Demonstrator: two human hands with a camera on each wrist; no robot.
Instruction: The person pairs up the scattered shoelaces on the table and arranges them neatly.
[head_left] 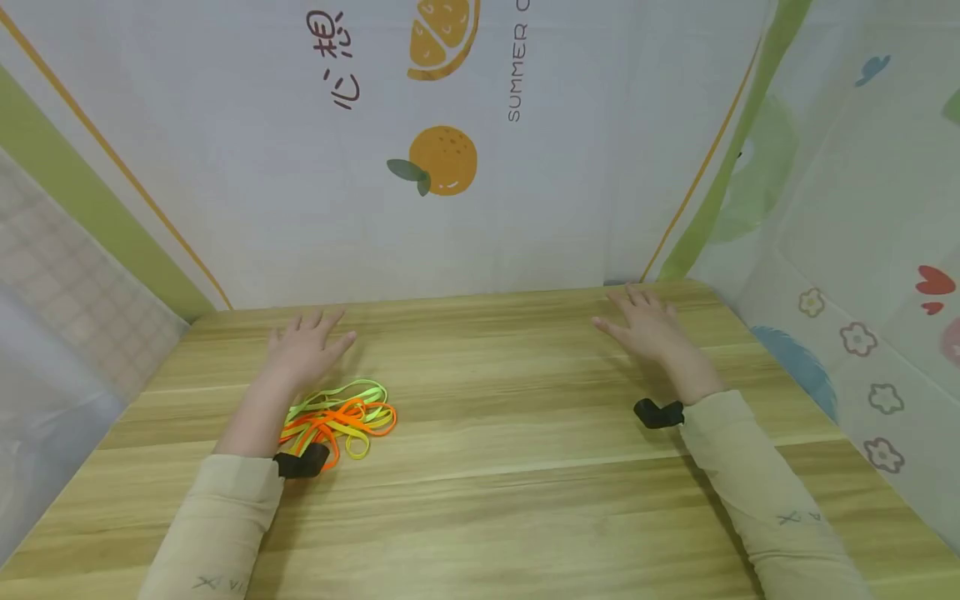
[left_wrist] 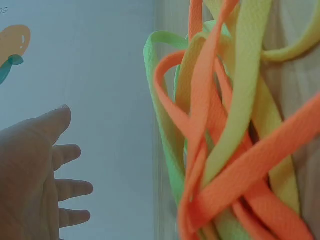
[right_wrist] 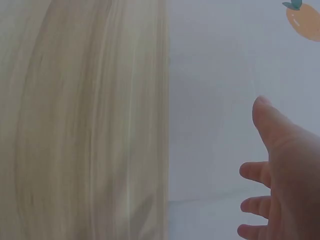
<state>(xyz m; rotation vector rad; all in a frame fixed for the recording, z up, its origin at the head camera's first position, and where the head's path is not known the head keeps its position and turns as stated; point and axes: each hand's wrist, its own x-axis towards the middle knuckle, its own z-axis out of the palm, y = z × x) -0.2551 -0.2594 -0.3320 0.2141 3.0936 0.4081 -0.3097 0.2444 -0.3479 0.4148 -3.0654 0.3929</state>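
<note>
The left hand (head_left: 300, 354) is spread, thumb apart from the fingers, with nothing between them; the right hand (head_left: 647, 327) is likewise spread and holds nothing, out near the far right corner of the table (head_left: 510, 433); whether either palm touches the wood cannot be told. The bundle of laces (head_left: 348, 412) lies on the table just inside the left forearm (head_left: 258, 408), which hides part of it in the head view; the left fingers lie beyond it, nearer the far edge, while the right hand is well apart from it.

The left wrist view shows flat bands looped over one another: an orange lace (left_wrist: 255, 167) crosses on top, a yellow lace (left_wrist: 247, 55) runs among the orange loops, and a green lace (left_wrist: 167, 125) curves along one side; no loose end is plain.

Good handling probably begins with drawing the left hand back, so that the black wrist mount (head_left: 302, 461) does not snag a loop; the right hand would do well to come across and steady the heap; the topmost orange band seems the best to pinch first, lifted gently, since a hard tug could tighten the crossings.
</note>
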